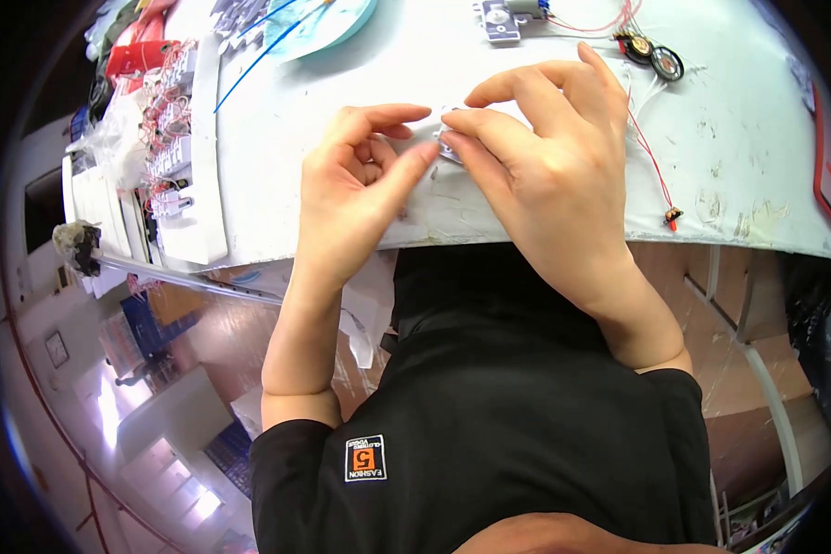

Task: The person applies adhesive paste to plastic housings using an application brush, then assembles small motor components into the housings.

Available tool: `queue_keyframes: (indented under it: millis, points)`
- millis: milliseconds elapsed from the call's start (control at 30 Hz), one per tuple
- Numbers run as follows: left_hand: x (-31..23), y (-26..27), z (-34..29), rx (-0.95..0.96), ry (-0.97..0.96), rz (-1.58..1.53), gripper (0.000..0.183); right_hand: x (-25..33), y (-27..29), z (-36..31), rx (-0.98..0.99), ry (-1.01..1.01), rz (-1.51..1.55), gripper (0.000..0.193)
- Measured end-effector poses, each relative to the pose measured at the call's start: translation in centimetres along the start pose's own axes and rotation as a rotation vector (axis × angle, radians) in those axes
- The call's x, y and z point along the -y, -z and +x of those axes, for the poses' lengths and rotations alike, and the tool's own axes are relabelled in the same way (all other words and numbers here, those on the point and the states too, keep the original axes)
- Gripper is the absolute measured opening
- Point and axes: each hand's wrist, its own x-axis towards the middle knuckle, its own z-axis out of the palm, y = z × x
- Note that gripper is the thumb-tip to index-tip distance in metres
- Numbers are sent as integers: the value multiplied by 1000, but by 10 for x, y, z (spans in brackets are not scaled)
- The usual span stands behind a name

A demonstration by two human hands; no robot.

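A white table (545, 175) holds red wires (651, 152) and small parts. Both hands meet above its near edge. The left hand (355, 189) and right hand (545, 175) pinch a tiny white part (449, 138) between their fingertips.

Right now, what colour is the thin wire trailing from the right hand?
Red wire, clearest in the head view beside the right hand.

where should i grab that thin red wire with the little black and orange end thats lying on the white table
Probably best to pinch the red wire just above its small black and orange end, coming from the right side. That end lies free near the table edge with bare surface beside it, while the upper stretch runs close behind the right hand. The thicker end gives fingertips more to hold than the thin strand.
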Motion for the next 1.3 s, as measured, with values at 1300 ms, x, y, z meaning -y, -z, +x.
queue_keyframes:
  millis: [1300]
  points:
    - [50, 3, 24, -85, -717, 247, 39, 11, 5, 12, 256, 159, -268, 20]
